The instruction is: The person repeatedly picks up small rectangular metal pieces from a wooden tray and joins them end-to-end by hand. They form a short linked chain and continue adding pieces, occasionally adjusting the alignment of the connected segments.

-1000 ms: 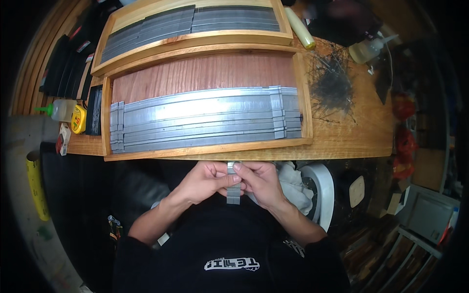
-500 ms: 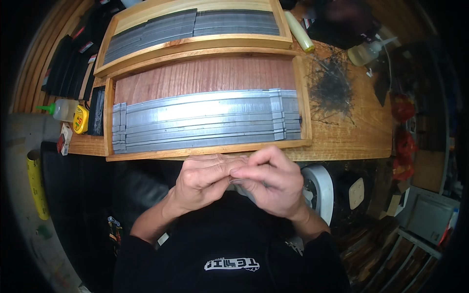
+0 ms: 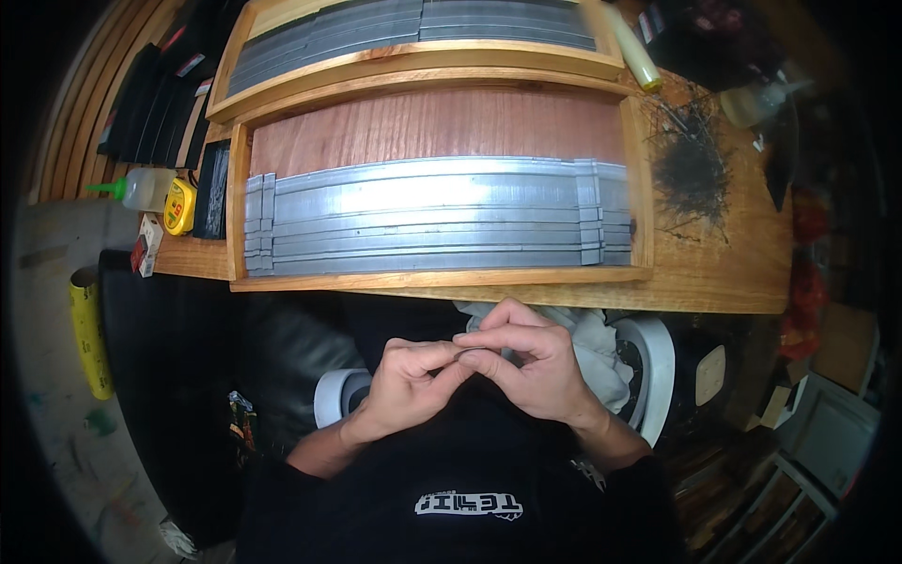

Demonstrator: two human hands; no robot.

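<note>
My left hand [image 3: 413,381] and my right hand [image 3: 531,367] meet in front of my body, below the near edge of the bench. Thumbs and fingers of both pinch together at one spot, where a thin, dark sliver shows. Too little of it is visible to name it. Just beyond my hands, a wooden-framed tray [image 3: 442,279] lies on the bench. Overlapping grey metal strips [image 3: 423,211] cover its nearer part, and reddish-brown board shows behind them. Neither hand touches the tray.
A second framed tray [image 3: 413,61] of grey strips lies behind. To the right are a heap of thin dark scraps [image 3: 691,169], a pale yellow tube [image 3: 639,61] and a bottle [image 3: 749,105]. A yellow tape measure [image 3: 179,207] and a green-tipped bottle [image 3: 146,189] stand left.
My view has shifted, so the trays sit further right and higher. Both hands are a little farther from the tray's near edge, still pinched together. More pale cloth shows beside my right hand.
</note>
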